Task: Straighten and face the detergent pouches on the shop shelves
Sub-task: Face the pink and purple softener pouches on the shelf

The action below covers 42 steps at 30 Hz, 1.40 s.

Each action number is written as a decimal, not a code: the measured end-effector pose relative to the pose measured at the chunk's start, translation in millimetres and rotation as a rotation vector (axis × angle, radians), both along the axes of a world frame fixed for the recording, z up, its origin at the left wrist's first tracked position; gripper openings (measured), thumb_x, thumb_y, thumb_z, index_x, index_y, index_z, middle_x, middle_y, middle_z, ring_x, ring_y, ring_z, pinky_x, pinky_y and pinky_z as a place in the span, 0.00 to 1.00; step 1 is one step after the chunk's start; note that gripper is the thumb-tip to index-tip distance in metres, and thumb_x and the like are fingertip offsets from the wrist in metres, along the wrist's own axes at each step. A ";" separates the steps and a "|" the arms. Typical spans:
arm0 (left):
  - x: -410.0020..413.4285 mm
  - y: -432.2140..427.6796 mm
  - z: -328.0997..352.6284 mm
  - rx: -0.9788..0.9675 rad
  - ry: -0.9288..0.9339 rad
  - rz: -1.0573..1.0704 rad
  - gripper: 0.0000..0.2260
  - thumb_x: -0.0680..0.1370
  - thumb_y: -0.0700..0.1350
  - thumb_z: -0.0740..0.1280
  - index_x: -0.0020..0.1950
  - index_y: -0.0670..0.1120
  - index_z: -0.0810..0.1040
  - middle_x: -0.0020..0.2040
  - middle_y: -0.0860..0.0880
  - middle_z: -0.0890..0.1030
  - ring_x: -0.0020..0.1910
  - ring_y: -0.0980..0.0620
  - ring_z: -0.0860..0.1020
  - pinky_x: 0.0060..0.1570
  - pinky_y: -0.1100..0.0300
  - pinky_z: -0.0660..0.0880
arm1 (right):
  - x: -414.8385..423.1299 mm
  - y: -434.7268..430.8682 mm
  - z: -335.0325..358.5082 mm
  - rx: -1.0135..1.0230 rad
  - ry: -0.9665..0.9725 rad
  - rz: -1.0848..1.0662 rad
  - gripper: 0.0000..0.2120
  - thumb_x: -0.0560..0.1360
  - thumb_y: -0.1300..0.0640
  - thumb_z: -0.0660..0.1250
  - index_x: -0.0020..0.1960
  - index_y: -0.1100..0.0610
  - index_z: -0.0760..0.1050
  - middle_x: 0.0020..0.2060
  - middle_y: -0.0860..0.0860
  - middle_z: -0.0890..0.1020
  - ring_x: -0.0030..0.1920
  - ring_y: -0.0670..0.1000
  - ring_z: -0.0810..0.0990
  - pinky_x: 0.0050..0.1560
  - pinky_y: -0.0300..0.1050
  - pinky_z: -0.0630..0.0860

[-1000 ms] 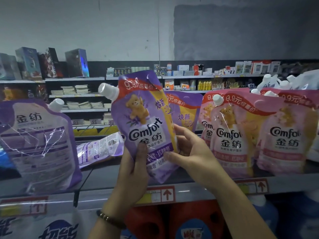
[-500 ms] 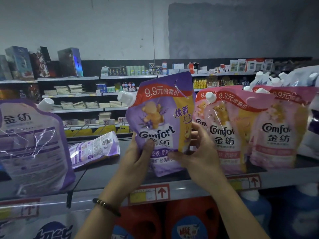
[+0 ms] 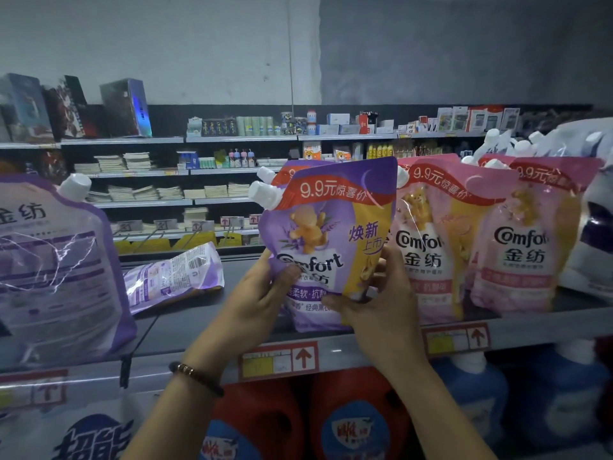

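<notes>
Both hands hold a purple Comfort pouch upright on the grey shelf, its front facing me. My left hand grips its lower left edge, thumb on the front. My right hand grips its lower right side. A second purple pouch stands just behind it. Two pink Comfort pouches stand upright to its right. Another purple pouch lies flat on the shelf at the left. A large purple pouch stands at the far left, back side facing me.
White and purple pouches crowd the far right of the shelf. Red and blue detergent bottles stand on the shelf below. Price tags line the shelf edge. Across the aisle are further shelves of small goods.
The held purple pouch has swung from a leftward tilt to upright and moved right, down against the pink pouches and in front of the second purple pouch. Both hands kept their grip.
</notes>
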<state>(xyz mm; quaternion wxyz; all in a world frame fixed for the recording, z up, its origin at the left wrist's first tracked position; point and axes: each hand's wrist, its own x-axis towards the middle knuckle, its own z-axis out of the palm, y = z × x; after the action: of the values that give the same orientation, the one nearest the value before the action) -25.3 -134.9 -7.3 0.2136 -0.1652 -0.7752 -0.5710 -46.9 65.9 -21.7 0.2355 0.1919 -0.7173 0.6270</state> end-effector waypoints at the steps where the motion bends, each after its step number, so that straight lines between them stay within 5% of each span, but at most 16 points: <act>1: -0.4 -0.9 0.3 -0.006 0.004 -0.005 0.15 0.84 0.52 0.63 0.67 0.48 0.76 0.61 0.49 0.86 0.61 0.48 0.84 0.60 0.52 0.82 | 0.9 0.0 -0.2 0.005 0.004 -0.008 0.36 0.60 0.57 0.89 0.60 0.43 0.73 0.51 0.41 0.85 0.53 0.41 0.84 0.51 0.50 0.86; 8: 3.7 -3.9 -0.5 -0.053 0.022 -0.010 0.16 0.85 0.49 0.61 0.72 0.48 0.74 0.66 0.53 0.84 0.68 0.52 0.81 0.67 0.56 0.77 | 7.8 1.1 -2.7 0.027 0.010 -0.011 0.39 0.61 0.56 0.89 0.64 0.41 0.73 0.51 0.37 0.84 0.51 0.42 0.85 0.49 0.47 0.86; 12: 4.3 -6.2 0.4 -0.075 -0.014 0.007 0.16 0.87 0.50 0.61 0.73 0.48 0.75 0.67 0.52 0.84 0.68 0.51 0.80 0.71 0.47 0.75 | 6.9 1.0 0.6 0.068 0.011 -0.011 0.44 0.61 0.53 0.89 0.71 0.43 0.72 0.57 0.40 0.83 0.54 0.40 0.84 0.48 0.37 0.83; 17: 8.8 -3.5 7.1 -0.071 -0.079 -0.014 0.16 0.87 0.53 0.62 0.73 0.50 0.74 0.68 0.52 0.83 0.68 0.50 0.81 0.69 0.40 0.76 | 4.9 3.8 0.7 0.095 -0.036 -0.052 0.43 0.59 0.48 0.89 0.69 0.43 0.72 0.54 0.41 0.86 0.52 0.42 0.86 0.52 0.43 0.84; 20: 14.8 -1.9 10.4 -0.134 -0.108 0.032 0.16 0.85 0.58 0.63 0.70 0.53 0.76 0.64 0.56 0.85 0.62 0.54 0.84 0.65 0.44 0.79 | 3.1 4.7 -0.6 0.138 -0.044 -0.094 0.45 0.58 0.43 0.88 0.71 0.44 0.72 0.54 0.42 0.86 0.52 0.42 0.85 0.50 0.38 0.82; 22: 19.5 -2.0 10.2 -0.229 -0.138 0.071 0.17 0.80 0.60 0.68 0.66 0.58 0.77 0.59 0.61 0.86 0.53 0.58 0.85 0.58 0.51 0.82 | 1.2 5.0 -1.7 0.157 -0.054 -0.116 0.49 0.57 0.38 0.87 0.73 0.44 0.71 0.55 0.43 0.85 0.55 0.44 0.85 0.54 0.45 0.83; 25: 23.4 -1.1 6.8 -0.331 -0.163 0.103 0.21 0.76 0.52 0.79 0.65 0.60 0.76 0.56 0.64 0.85 0.49 0.62 0.85 0.52 0.60 0.81 | -2.0 5.7 -4.2 0.184 -0.060 -0.136 0.49 0.56 0.34 0.85 0.72 0.45 0.71 0.56 0.43 0.85 0.57 0.47 0.84 0.57 0.52 0.84; 30: 19.9 1.7 5.1 -0.311 -0.154 0.162 0.25 0.74 0.48 0.81 0.66 0.60 0.75 0.58 0.64 0.85 0.52 0.61 0.85 0.57 0.51 0.82 | 0.9 4.6 -2.5 0.211 -0.048 -0.188 0.54 0.53 0.27 0.80 0.74 0.45 0.68 0.60 0.44 0.83 0.60 0.50 0.83 0.58 0.55 0.83; 34: 20.8 4.3 1.0 -0.291 -0.150 0.189 0.24 0.74 0.51 0.81 0.65 0.60 0.74 0.58 0.64 0.84 0.52 0.60 0.85 0.56 0.50 0.82 | 3.3 4.8 -4.0 0.210 -0.056 -0.193 0.52 0.56 0.31 0.82 0.74 0.44 0.68 0.59 0.44 0.83 0.59 0.49 0.83 0.57 0.54 0.84; 42: 25.0 12.2 -0.7 -0.265 -0.137 0.291 0.19 0.72 0.54 0.82 0.58 0.58 0.77 0.48 0.67 0.83 0.43 0.66 0.84 0.41 0.68 0.77 | 14.3 4.5 -6.1 0.176 -0.065 -0.194 0.41 0.65 0.41 0.84 0.72 0.43 0.69 0.56 0.42 0.83 0.56 0.43 0.84 0.57 0.50 0.84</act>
<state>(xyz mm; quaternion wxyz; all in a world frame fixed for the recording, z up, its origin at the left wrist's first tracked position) -0.3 -122.7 -8.0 0.2169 -0.0390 -0.8720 -0.4372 -32.6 70.4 -27.8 0.2538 0.1211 -0.7921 0.5418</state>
